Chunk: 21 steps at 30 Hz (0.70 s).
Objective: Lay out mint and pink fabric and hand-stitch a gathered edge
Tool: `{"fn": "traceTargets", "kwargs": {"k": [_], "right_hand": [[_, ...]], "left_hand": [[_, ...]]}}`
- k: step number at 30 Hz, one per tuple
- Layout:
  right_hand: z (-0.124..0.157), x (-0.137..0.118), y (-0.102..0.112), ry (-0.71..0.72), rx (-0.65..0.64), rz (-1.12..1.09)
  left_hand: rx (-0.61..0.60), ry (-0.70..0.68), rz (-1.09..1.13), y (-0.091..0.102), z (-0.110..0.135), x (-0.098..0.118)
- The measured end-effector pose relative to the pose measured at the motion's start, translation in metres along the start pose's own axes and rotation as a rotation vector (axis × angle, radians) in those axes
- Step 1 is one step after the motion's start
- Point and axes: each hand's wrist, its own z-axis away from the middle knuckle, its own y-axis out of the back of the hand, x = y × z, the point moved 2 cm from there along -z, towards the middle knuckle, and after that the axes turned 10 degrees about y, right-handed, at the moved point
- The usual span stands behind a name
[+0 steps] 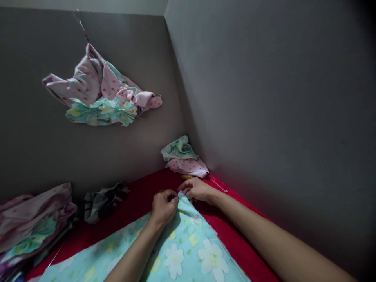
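Note:
A light turquoise fabric (190, 246) with white and yellow flowers spreads towards me, its far corner drawn up between my hands. My left hand (165, 205) pinches that corner from the left, thumb and index finger pressed together. From the right, my right hand (197, 189) holds the tip of the same corner with its fingertips bent over it. The fabric's right edge looks raw and slightly frayed. Whatever lies right between the fingertips is too small to make out.
Red cloth (143, 182) covers the surface below. Folded turquoise and pink dotted cloths (188, 166) sit in the wall corner. A pink garment (88, 82) hangs from a wire on the grey wall (264, 98). More clothes (32, 223) and a checked cloth (102, 201) lie left.

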Motion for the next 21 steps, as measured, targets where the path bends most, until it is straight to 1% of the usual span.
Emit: {"fn": "traceTargets", "kwargs": {"k": [7,11,13,14,15,16,18,20,21], "right_hand": [[0.003,-0.006,0.0,-0.01,0.013,0.039],[0.001,-0.002,-0.003,-0.014,0.092,0.082],[-0.001,0.001,-0.003,-0.032,0.142,0.113],[-0.002,0.002,-0.002,-0.038,0.158,0.126],[-0.002,0.004,-0.001,-0.042,0.168,0.139],[-0.002,0.005,0.0,-0.042,0.172,0.149],[-0.001,0.007,0.001,-0.032,0.167,0.165],[0.001,0.008,0.002,-0.009,0.155,0.178],[0.002,0.009,0.002,0.0,0.157,0.187]], "left_hand": [[0.004,-0.007,-0.029,0.0,0.0,0.002],[0.016,-0.017,-0.034,-0.002,0.001,0.005],[0.059,-0.019,-0.034,0.006,0.001,0.009],[0.096,-0.015,-0.04,0.015,-0.001,0.011],[0.143,-0.005,-0.051,0.027,-0.002,0.012],[0.198,0.011,-0.068,0.044,-0.003,0.013],[0.316,0.07,-0.124,0.09,-0.003,0.008],[0.429,0.159,-0.204,0.144,0.007,-0.005],[0.478,0.215,-0.248,0.172,0.016,-0.014]]}}
